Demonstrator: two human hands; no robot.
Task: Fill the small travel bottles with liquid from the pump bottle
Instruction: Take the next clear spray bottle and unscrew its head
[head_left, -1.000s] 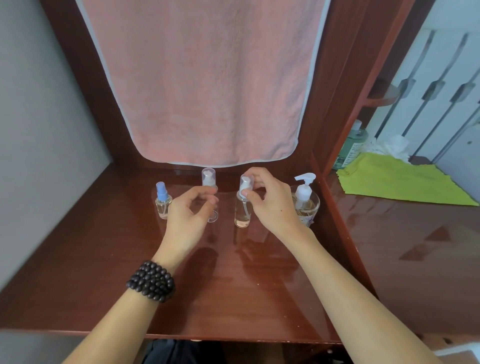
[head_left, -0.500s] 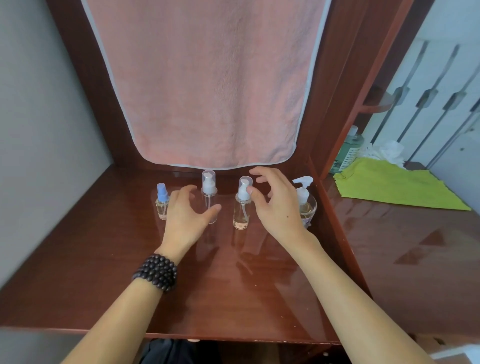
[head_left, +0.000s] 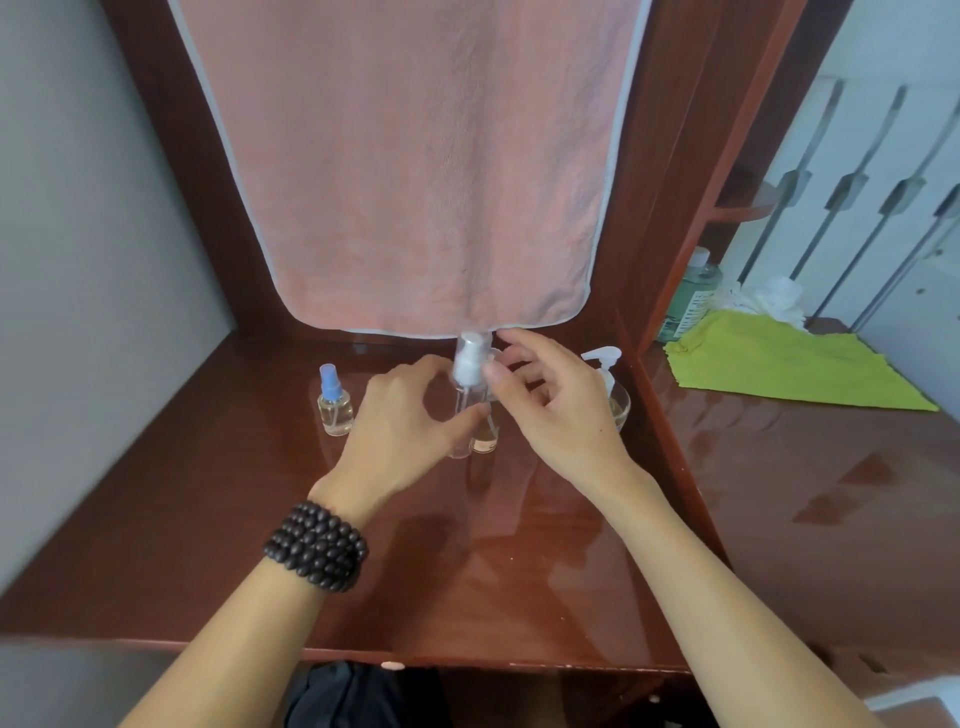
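Clear plastic catches our eye first: the empty travel bottle (head_left: 464, 415), with its white sprayer under a see-through cap, now sits in the left hand (head_left: 402, 423), whose fingers curl round its body. Half a second ago that hand was spread open just left of the bottle and touched nothing. We also see that the bottle has shifted right, so it now overlaps the second travel bottle (head_left: 485, 434), which holds a little amber liquid and stands right behind it on the worktop (head_left: 218, 519). The right hand (head_left: 558, 410), earlier open beside the second bottle, now pinches the white sprayer top between thumb and forefinger, the other fingers fanned out loosely. A dark bead bracelet (head_left: 318, 545) wraps the left wrist. To the left stands a short blue-capped spray bottle (head_left: 335, 402); to the right, partly hidden by the right hand, the pump bottle (head_left: 610, 387). The worktop is glossy reddish wood. A pink towel (head_left: 415, 156) hangs behind, and past the divider lie a green cloth (head_left: 789, 366) and a green bottle (head_left: 691, 296).
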